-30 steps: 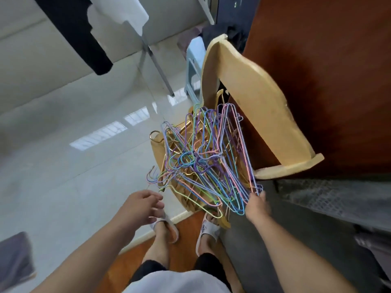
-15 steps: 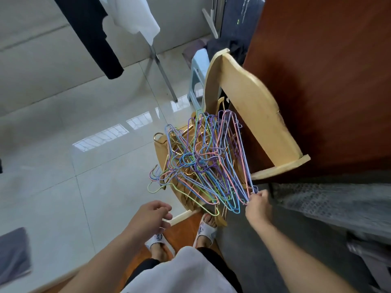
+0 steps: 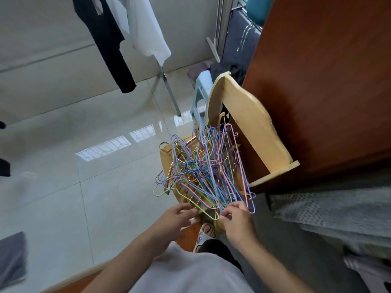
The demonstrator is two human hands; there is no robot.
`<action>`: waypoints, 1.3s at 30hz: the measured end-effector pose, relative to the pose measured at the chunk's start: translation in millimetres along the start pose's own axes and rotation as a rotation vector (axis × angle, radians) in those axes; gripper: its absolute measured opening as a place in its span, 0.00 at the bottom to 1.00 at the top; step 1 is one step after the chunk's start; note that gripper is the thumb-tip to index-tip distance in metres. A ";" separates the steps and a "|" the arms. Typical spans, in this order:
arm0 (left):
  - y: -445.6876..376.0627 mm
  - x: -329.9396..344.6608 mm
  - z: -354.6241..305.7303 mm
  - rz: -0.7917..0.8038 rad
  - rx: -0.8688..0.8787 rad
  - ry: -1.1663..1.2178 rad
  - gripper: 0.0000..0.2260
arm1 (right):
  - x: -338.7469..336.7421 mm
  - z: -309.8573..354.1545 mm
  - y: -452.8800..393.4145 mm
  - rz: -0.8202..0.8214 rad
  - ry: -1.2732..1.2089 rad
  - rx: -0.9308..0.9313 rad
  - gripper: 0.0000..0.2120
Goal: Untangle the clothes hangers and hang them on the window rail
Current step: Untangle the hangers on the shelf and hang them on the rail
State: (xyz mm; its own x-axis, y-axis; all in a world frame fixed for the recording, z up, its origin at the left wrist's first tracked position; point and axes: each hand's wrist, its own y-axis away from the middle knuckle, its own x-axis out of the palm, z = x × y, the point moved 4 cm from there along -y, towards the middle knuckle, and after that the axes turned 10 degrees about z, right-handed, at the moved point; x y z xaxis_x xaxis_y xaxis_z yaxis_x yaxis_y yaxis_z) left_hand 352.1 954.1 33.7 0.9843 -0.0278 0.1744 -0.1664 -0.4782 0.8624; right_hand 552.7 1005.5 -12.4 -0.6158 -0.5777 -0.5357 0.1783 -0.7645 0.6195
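clearly the right hand (image 3: 238, 220) pinches wires at six o'clock of the hanger tangle (image 3: 203, 170) on the wooden chair (image 3: 249, 121); left hand (image 3: 175, 218) open, empty. yanking could drag the whole snarled heap off.

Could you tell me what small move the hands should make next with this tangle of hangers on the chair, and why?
Probably lift one outer hanger free: the right hand pinches wires at the near edge of the hanger tangle, which lies knotted on the wooden chair, and the left hand is open beside it, free to steady the pile.
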 end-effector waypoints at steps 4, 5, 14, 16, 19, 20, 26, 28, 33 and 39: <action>-3.6 3.3 -16.7 0.033 0.065 0.161 0.25 | 12.0 53.0 -2.5 0.093 -0.087 -0.181 0.03; -2.9 0.7 -21.7 0.029 0.101 0.223 0.21 | 17.7 64.7 -3.7 0.123 -0.099 -0.225 0.03; 4.0 -42.8 -18.6 -0.308 0.275 0.355 0.07 | 85.6 105.1 4.2 0.389 -0.219 -0.436 0.01; 5.9 -49.7 -9.6 -0.435 0.275 0.342 0.11 | 93.4 106.0 8.6 0.471 -0.197 -0.459 0.04; 10.4 -62.0 12.7 -0.574 0.253 0.309 0.15 | 90.6 69.2 -19.7 0.439 -0.165 -0.277 0.10; 12.7 -68.9 21.2 -0.611 0.230 0.289 0.19 | 84.6 47.3 -35.8 0.373 -0.152 -0.172 0.10; 27.5 -98.5 59.5 -0.758 0.178 0.266 0.26 | 18.0 -74.1 -116.1 0.049 0.182 0.219 0.13; 24.6 -105.4 68.6 -0.791 0.162 0.281 0.24 | 5.7 -96.1 -142.1 -0.012 0.283 0.271 0.17; 19.1 -112.6 85.1 -0.855 0.155 0.346 0.21 | 19.8 -114.7 -180.8 0.046 0.393 0.368 0.21; 27.3 -117.0 88.2 -0.865 0.134 0.376 0.24 | 19.9 -104.4 -187.7 0.067 0.503 0.397 0.24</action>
State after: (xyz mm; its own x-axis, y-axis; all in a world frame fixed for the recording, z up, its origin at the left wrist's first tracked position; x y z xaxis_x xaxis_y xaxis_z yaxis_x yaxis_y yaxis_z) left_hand 237.6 866.9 -5.1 0.6759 0.6555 -0.3369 0.6415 -0.2981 0.7068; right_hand 587.2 1107.6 -199.3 -0.1611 -0.7580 -0.6321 -0.1532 -0.6135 0.7747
